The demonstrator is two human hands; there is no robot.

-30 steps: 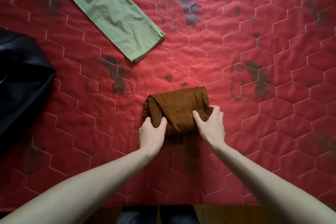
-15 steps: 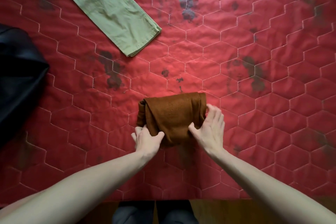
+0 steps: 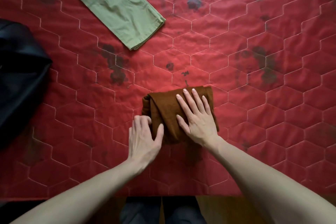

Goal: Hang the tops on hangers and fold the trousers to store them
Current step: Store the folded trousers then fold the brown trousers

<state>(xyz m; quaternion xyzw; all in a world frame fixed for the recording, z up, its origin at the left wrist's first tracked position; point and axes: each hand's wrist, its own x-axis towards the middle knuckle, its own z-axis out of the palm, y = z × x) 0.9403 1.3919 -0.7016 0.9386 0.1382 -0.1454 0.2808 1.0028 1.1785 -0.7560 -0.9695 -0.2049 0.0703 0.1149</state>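
1. On the red quilt (image 3: pixel 236 114), near its front edge and roughly centred, lay the brown trousers (image 3: pixel 163 112), folded into a small thick bundle.
2. The right hand (image 3: pixel 197 116) lay flat on top of the bundle, palm down, fingers straight and slightly spread, tips reaching nearly to the far edge. It pressed; it did not grip.
3. The left hand (image 3: pixel 144 138) sat at the bundle's near-left corner. Its thumb lay on the top surface; its fingers curled against the left side, tips at the folded edge. Whether those fingers went under the cloth could not be told.
4. The bundle's left side showed layered folds, one flap lying diagonally over the rest.
5. Both forearms were bare, coming in from the bottom of the view.
6. The green trousers (image 3: pixel 116 7) lay flat, well apart from the bundle at upper left, running diagonally, the hem end pointing toward the centre of the quilt and the rest passing out of view at the top.
7. A black garment (image 3: pixel 20 78) lay in a heap at the left edge, partly cut off by the view.
8. The quilt carried hexagon stitching and several dark printed blotches.
9. Below the quilt's front edge showed a strip of wood floor (image 3: pixel 218 205) and the person's dark-clothed legs (image 3: pixel 160 211).
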